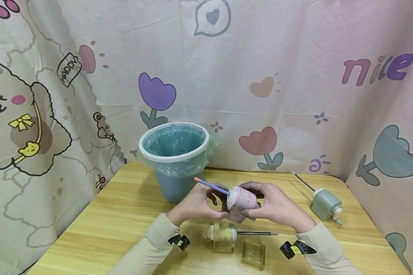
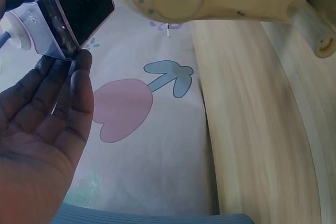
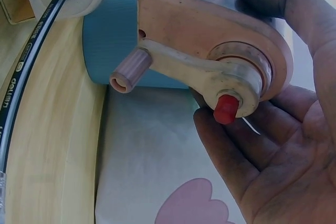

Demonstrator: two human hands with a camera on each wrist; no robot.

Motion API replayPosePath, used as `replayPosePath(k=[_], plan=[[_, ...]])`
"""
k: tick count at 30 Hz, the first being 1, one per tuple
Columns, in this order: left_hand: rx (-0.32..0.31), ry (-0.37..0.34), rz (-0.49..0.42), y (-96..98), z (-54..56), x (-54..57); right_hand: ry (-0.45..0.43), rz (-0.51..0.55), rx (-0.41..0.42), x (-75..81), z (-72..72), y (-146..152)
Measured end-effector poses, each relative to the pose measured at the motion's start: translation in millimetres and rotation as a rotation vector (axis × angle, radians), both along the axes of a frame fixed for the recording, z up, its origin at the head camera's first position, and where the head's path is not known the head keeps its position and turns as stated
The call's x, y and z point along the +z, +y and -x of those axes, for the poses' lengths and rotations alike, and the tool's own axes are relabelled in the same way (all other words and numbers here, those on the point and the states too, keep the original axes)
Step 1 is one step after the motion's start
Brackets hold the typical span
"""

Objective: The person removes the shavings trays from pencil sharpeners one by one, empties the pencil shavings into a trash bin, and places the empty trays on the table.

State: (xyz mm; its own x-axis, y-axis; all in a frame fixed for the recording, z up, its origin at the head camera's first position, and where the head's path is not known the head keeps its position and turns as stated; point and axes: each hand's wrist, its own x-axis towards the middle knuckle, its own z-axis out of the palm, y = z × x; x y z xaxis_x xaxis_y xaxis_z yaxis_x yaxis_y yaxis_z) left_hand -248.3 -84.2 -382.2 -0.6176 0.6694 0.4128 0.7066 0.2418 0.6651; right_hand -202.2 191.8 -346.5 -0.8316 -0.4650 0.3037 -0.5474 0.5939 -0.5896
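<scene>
A pink crank pencil sharpener [image 1: 246, 198] is held above the table between both hands, tilted. A blue pencil [image 1: 211, 186] with a pink end sticks out of its white front. My left hand [image 1: 199, 202] grips the front end, thumb and fingertips on opposite sides in the left wrist view. My right hand [image 1: 275, 202] grips the body near the crank end. In the right wrist view, the crank [image 3: 184, 69] has a red tip [image 3: 226, 109] at its hub. Below the hands, a yellowish sharpener [image 1: 223, 238] with a black pencil [image 1: 256, 233] rests on the table.
A clear yellowish shavings drawer [image 1: 254, 255] lies near the yellowish sharpener. A lined blue-grey trash bin [image 1: 173, 183] stands at the back left of the wooden table [image 1: 106, 217]. At the right is a grey-green sharpener [image 1: 326, 204] with a dark pencil. A printed curtain [image 1: 213, 84] hangs behind.
</scene>
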Motion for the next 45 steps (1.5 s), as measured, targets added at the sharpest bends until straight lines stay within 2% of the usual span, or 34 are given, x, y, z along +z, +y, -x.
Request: replayPosePath(k=[23, 27, 34, 40, 45], plan=[[-0.001, 0.019, -0.018, -2.3, 1.2, -2.9, -0.007, -0.016, 0.024, 0.2, 1.0, 0], [0.041, -0.018, -0.025, -6.9, 1.2, -2.5, -0.015, -0.026, 0.001, -0.5, 0.5, 5], [0.113, -0.087, -0.031, -14.8, -0.6, 0.2, 0.031, -0.054, -0.034, -1.7, 0.8, 15], [0.105, -0.113, -0.051, -15.2, -1.3, -0.2, 0.030, -0.058, -0.036, -1.4, 1.6, 17], [0.084, -0.099, -0.110, -16.5, 0.4, -2.5, 0.015, -0.055, -0.050, -0.2, 1.3, 20]])
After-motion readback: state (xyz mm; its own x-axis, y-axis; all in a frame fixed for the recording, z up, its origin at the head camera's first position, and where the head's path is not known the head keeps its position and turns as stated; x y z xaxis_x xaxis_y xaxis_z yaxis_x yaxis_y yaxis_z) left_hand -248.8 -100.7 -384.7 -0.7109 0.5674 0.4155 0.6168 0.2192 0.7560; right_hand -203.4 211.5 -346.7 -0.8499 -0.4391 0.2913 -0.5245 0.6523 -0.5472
